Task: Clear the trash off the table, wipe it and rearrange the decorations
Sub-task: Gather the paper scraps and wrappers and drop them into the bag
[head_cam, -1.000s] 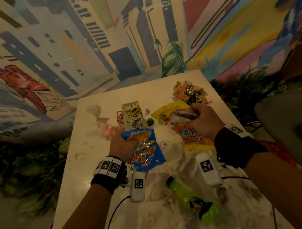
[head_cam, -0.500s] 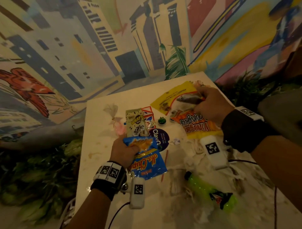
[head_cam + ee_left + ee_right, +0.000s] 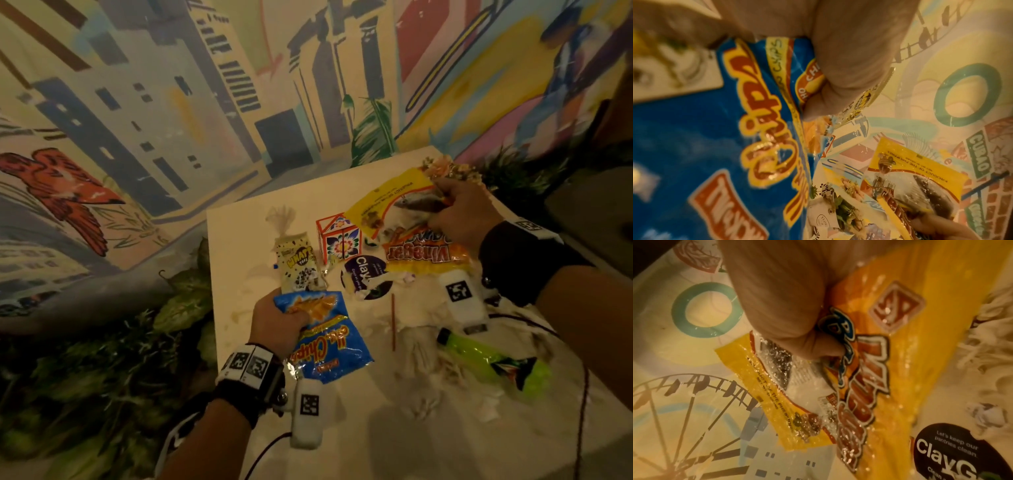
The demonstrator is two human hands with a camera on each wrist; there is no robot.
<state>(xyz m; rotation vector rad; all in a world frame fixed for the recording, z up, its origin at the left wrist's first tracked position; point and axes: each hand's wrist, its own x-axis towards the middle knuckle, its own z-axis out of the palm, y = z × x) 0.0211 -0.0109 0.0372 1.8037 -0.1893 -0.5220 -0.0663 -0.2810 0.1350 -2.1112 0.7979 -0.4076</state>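
Murals of painted buildings back a pale tabletop [image 3: 239,233] strewn with wrappers and shredded tissue. Her left hand [image 3: 277,322] clutches a blue "Mr. Chips" bag [image 3: 325,346] with a spotted white packet [image 3: 298,263], apparently gathering trash. Her right hand [image 3: 459,212] grips a yellow pouch [image 3: 387,198], "PRODUCT OF THE PHILIPPINES", over an orange "Vinegar" bag [image 3: 421,255]. A "Clay" sticker [image 3: 363,274], a green bottle [image 3: 479,356] and flowers [image 3: 445,168] remain.
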